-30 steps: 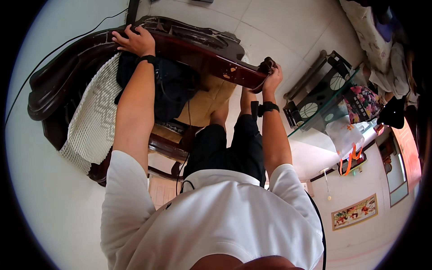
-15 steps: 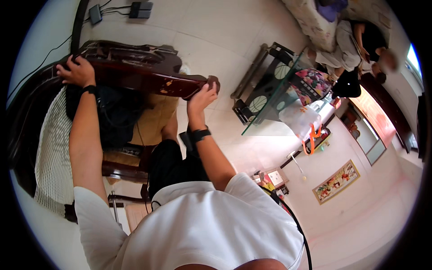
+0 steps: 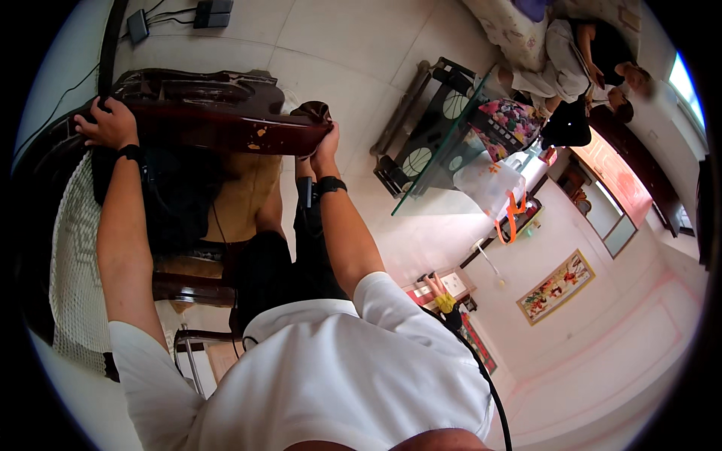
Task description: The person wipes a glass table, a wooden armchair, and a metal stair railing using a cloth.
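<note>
A dark red-brown wooden armrest [image 3: 214,129] of a carved wooden sofa runs across the upper left, its finish chipped in places. My left hand [image 3: 111,124] rests at its back end, near the sofa's backrest, fingers spread. At the front end, my right hand [image 3: 325,149] is closed round the curled tip, with part of its fingers hidden behind the wood. Below the armrest, a black cloth item [image 3: 177,199], perhaps a bag or clothing, lies on the tan seat [image 3: 252,184]. A white mesh cover [image 3: 75,263] hangs over the backrest.
A glass-topped table [image 3: 432,169] stands right of the sofa, bearing a floral bag [image 3: 511,124] and a whitish plastic bag [image 3: 489,184] with orange handles. Another person [image 3: 594,56] sits at the upper right. Black adapters [image 3: 213,13] and cables lie on the floor.
My right hand has shifted from the top of the armrest's curled tip to its near side, and more of the armrest's side face shows. My left hand stays at the back end.
</note>
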`<state>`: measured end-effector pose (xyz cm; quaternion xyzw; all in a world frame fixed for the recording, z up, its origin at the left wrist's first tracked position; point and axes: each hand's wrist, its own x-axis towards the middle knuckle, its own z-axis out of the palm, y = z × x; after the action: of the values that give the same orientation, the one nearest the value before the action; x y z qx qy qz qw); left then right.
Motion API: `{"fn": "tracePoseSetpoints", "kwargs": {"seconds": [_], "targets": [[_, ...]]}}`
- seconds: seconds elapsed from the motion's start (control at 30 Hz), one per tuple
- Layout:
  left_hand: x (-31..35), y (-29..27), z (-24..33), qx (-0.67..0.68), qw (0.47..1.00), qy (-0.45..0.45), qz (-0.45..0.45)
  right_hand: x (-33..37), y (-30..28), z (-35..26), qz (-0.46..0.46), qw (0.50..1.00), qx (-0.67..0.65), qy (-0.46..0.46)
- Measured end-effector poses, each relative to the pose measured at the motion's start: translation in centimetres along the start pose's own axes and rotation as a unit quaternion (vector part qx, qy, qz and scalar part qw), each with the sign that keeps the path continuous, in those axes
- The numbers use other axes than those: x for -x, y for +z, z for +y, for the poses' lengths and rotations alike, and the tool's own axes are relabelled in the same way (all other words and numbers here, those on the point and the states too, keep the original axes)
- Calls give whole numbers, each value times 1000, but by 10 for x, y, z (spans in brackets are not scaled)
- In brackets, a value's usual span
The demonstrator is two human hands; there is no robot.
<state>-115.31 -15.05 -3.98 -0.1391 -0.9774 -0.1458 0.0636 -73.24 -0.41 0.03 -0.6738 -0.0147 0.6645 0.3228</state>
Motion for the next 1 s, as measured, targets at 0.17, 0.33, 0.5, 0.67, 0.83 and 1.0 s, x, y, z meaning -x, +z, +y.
{"fn": "tracePoseSetpoints", "kwargs": {"seconds": [0.17, 0.33, 0.5, 0.67, 0.83, 1.0], "targets": [[2, 0, -1, 7, 1000, -12, 1, 26, 19, 13, 189, 816, 426, -343], [1, -5, 6, 35, 999, -20, -3, 88, 45, 28, 168, 617, 605, -474], [2, -6, 9, 7, 1000, -12, -15, 84, 55, 34, 45, 497, 648, -575], [0, -6, 6, 6, 1000, 3, -12, 71, 70, 16, -28, 490, 650, -581], [-4, -13, 1, 114, 976, 184, -27, 58, 68, -7, -133, 506, 644, -558], [-3, 0, -6, 50, 976, 206, -40, 43, 63, -25, -171, 518, 651, -528]]}}
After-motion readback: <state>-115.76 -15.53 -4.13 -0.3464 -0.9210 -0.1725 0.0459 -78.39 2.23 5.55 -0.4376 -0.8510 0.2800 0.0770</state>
